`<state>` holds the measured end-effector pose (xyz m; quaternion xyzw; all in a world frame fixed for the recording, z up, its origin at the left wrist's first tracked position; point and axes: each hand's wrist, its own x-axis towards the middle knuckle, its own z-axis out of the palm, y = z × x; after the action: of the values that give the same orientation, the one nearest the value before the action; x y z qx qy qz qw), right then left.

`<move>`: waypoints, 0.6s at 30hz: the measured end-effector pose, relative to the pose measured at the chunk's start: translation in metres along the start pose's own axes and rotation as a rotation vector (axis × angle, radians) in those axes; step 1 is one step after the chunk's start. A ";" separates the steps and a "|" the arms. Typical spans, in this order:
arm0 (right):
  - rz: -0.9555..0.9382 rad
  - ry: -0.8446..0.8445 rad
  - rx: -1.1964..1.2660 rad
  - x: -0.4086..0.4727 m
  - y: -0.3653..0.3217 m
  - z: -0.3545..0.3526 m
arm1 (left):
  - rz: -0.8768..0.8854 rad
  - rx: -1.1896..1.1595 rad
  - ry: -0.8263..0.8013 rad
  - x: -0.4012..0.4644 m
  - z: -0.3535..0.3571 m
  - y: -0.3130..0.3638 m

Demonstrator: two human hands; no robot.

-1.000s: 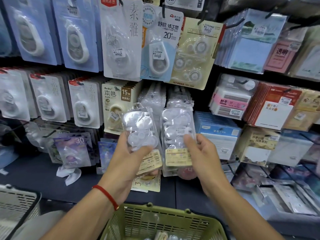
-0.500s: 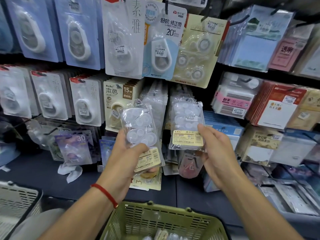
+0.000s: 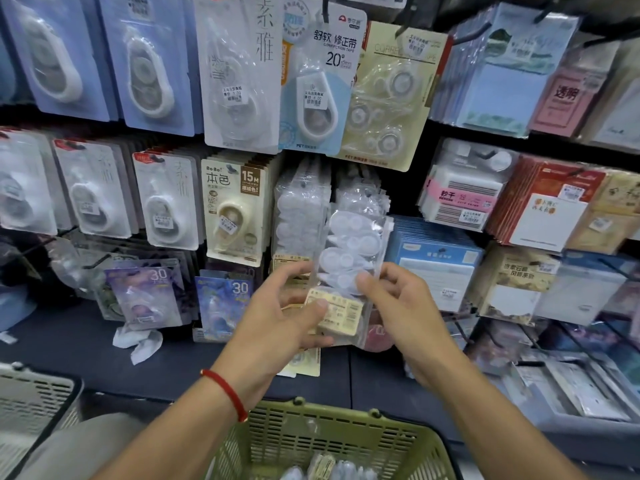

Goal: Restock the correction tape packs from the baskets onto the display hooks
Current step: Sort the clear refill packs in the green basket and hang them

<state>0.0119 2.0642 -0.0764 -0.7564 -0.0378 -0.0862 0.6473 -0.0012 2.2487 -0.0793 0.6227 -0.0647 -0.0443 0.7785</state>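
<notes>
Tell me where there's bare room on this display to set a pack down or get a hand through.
Bare dark shelf runs from the crumpled white wrapper left toward the grey basket. A smaller strip lies between both wrists, above the green basket. Crowded: the hanging correction tape packs overlap tightly, and loose packets fill the lower right.

Even bluish shop light, soft focus, glare on plastic, wide-angle bending

A: Held item?
B: Clear correction tape pack (image 3: 349, 258), upright; left hand (image 3: 277, 317) pinches its label end, right hand (image 3: 401, 306) touches its edge.
A: Below?
B: Green basket (image 3: 346, 434), more packs inside.
</notes>
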 end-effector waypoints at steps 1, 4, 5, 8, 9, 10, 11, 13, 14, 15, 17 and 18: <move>0.002 0.040 0.027 0.001 -0.002 -0.001 | 0.008 0.010 0.001 0.000 0.000 0.000; -0.023 0.121 0.048 0.006 -0.010 -0.004 | 0.033 0.041 -0.037 0.000 0.002 0.003; -0.045 0.133 0.032 0.008 -0.011 -0.006 | 0.042 0.038 -0.050 0.000 0.003 0.004; -0.059 0.150 0.033 0.012 -0.016 -0.008 | 0.069 0.022 -0.076 0.000 0.006 0.005; -0.053 0.152 0.043 0.013 -0.017 -0.009 | 0.074 0.023 -0.075 0.000 0.007 0.005; -0.045 0.152 0.055 0.014 -0.016 -0.009 | 0.077 0.029 -0.071 0.000 0.007 0.005; -0.036 0.152 0.067 0.015 -0.016 -0.009 | 0.079 0.034 -0.067 0.000 0.008 0.005; -0.021 0.148 0.106 0.017 -0.017 -0.009 | 0.083 0.023 -0.064 0.001 0.008 0.005; -0.019 0.150 0.113 0.019 -0.017 -0.010 | 0.083 0.021 -0.066 0.003 0.008 0.005; -0.028 0.155 0.081 0.020 -0.017 -0.011 | 0.078 0.036 -0.072 0.004 0.008 0.004; -0.075 0.205 -0.189 0.022 -0.014 -0.014 | 0.069 0.178 -0.072 0.008 0.005 0.000; -0.116 0.245 -0.397 0.022 -0.010 -0.018 | 0.090 0.335 -0.053 0.012 0.001 -0.002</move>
<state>0.0307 2.0472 -0.0604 -0.8493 0.0152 -0.2202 0.4796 0.0102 2.2453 -0.0808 0.7388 -0.1194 -0.0143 0.6631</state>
